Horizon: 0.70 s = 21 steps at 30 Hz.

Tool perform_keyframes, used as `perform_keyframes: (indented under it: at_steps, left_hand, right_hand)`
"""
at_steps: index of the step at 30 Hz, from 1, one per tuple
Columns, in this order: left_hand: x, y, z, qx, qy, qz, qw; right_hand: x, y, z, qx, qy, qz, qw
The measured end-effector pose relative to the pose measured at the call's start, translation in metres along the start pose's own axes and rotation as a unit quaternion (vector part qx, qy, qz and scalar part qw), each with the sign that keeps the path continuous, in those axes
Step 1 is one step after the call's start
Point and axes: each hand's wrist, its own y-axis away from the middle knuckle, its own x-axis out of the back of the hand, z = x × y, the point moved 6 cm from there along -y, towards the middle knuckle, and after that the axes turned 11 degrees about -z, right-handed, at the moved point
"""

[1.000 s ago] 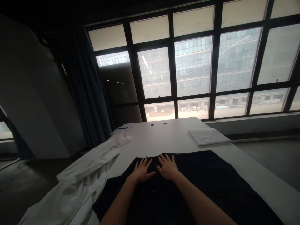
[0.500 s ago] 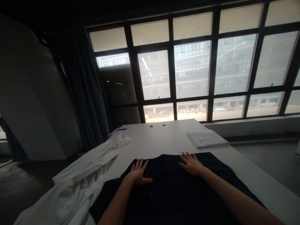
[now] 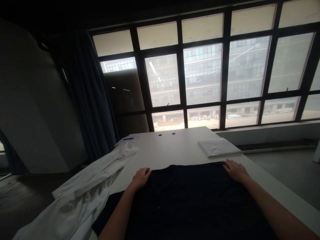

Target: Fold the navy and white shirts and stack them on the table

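Observation:
A dark T-shirt point(image 3: 190, 200) lies spread flat on the white table point(image 3: 155, 150), its neck and shoulder edge turned away from me. My left hand point(image 3: 141, 177) is at the far left shoulder corner, fingers curled in and closed on the cloth. At the far right shoulder corner, my right hand point(image 3: 235, 170) has its fingers bent over the edge and closed on the fabric. Both thumbs are largely hidden. The lower part of the shirt runs out of view towards me.
Crumpled white cloth point(image 3: 82, 196) covers the table's left side and hangs over its edge. A folded white cloth point(image 3: 218, 147) lies at the back right. Far left are a paper and a blue pen point(image 3: 128, 138). Windows and a dark curtain point(image 3: 92, 100) stand beyond.
My hands have moved apart, from lying flat with spread fingers on the shirt to its two shoulder corners, where the fingers have closed on the cloth.

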Motion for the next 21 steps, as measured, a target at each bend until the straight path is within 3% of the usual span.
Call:
perform_keyframes:
  at_steps: [4,8,14,21]
  left_hand:
    - [0.011,-0.005,-0.035,0.096,0.013,0.093,0.991]
    - [0.009,-0.007,-0.05,0.12,0.036,0.121,0.985]
    - [0.014,-0.005,-0.038,0.058,0.082,0.152,0.983]
    - [0.038,0.011,-0.015,0.009,0.087,0.184,0.979]
  right_hand:
    - [0.006,0.003,-0.006,0.026,-0.01,0.03,0.999]
    - [0.015,0.004,-0.016,0.068,-0.028,0.046,0.996]
    - [0.017,0.005,-0.031,0.052,-0.037,0.066,0.996]
    - [0.011,0.013,-0.05,0.067,0.022,0.04,0.997]
